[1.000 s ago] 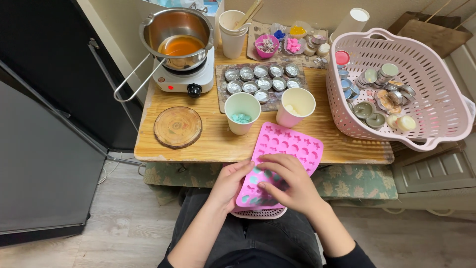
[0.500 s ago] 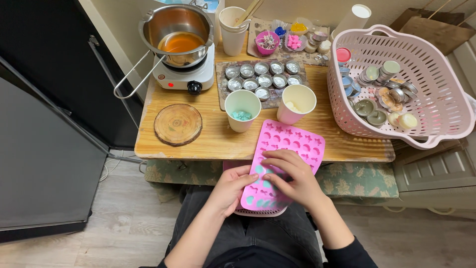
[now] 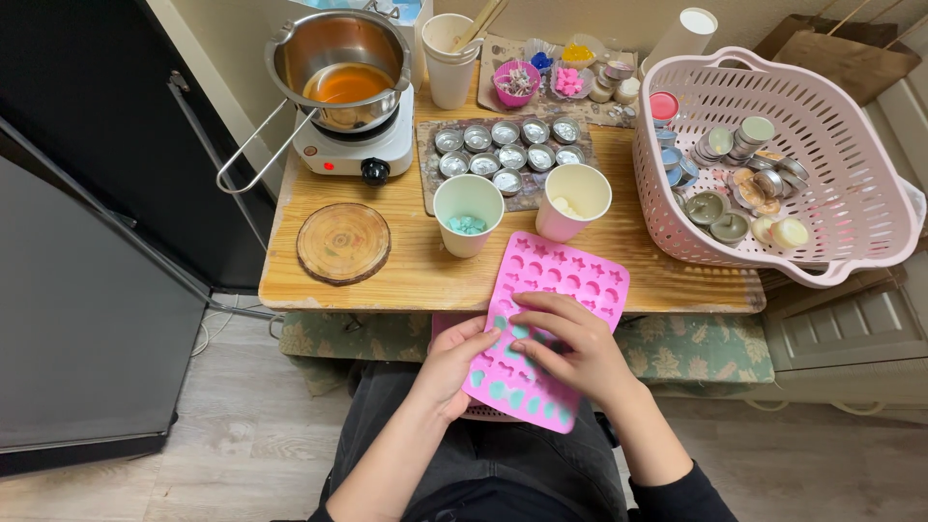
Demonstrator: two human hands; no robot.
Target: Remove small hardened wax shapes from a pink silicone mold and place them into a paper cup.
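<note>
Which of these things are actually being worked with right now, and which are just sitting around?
In use:
pink mould
left hand, supporting its edge
right hand, fingers on top

Lying about:
cup with teal pieces
pink cup
steel pot
wooden coaster
pink basket

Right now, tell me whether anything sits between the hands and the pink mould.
Nothing visible does. The left hand grips the pink mould at its left edge, and the right hand lies on top, fingers pressing its cavities. Both touch it directly.

The single head-worn camera looks steeply down, near the lap, onto a small light wooden table (image 3: 416, 271) ahead.
</note>
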